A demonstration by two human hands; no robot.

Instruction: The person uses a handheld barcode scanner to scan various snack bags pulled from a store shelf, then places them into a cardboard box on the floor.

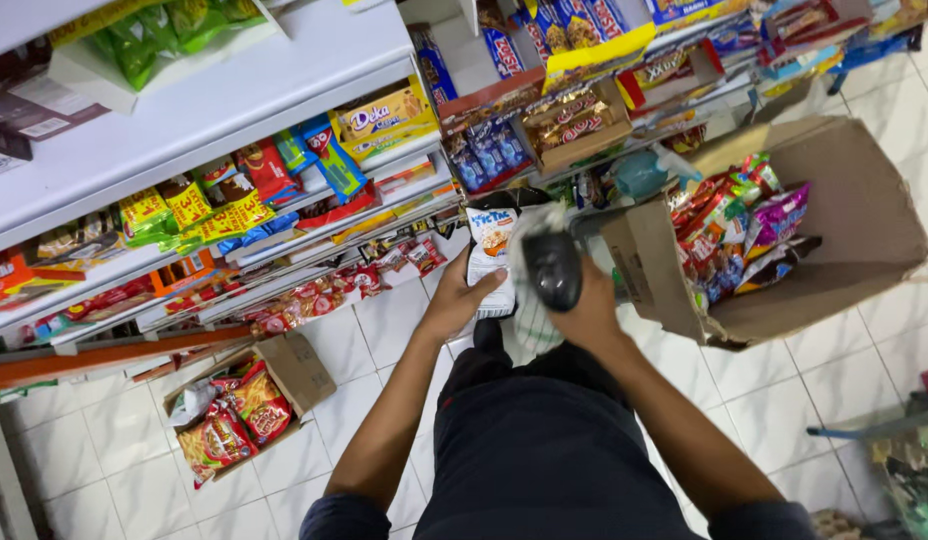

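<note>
Holding snack pack in L hand, scanner in R hand.

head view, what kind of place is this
Most likely a small grocery or convenience shop aisle. Tiered shelves are packed with snack packets, a cardboard box of more packets sits on the tiled floor, and the right hand holds a dark handheld scanner beside a white packet.
</note>
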